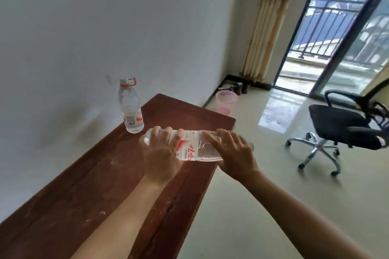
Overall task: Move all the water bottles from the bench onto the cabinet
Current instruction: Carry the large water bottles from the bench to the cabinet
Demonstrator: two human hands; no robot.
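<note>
Both hands hold one water bottle (190, 149), turned on its side and level, over the right edge of the long brown bench (84, 185). Its base points left and its neck points right, out past the edge above the floor. I cannot tell whether it rests on the wood or hangs just clear of it. The left hand (162, 160) covers the base end from the near side, its fingers (155, 133) curled over the top of the bottle and gripping it. The right hand (233, 153) takes the shoulder and neck the same way, fingers (210, 140) bent round the clear plastic, and it hides the cap. Both forearms reach forward from the near edge, roughly parallel, backs of the hands up. A second bottle (131, 111) stands upright at the far left of the bench, close to the wall, its red cap ring hanging loose, and no hand is on it. This looks like the carry step for the held bottle. No cabinet can be told apart from the bench in this view, so the next move probably calls for turning toward it, tipping the bottle upright and setting it down on its base before coming for the second bottle. An office chair (341, 124) stands well to the right.
</note>
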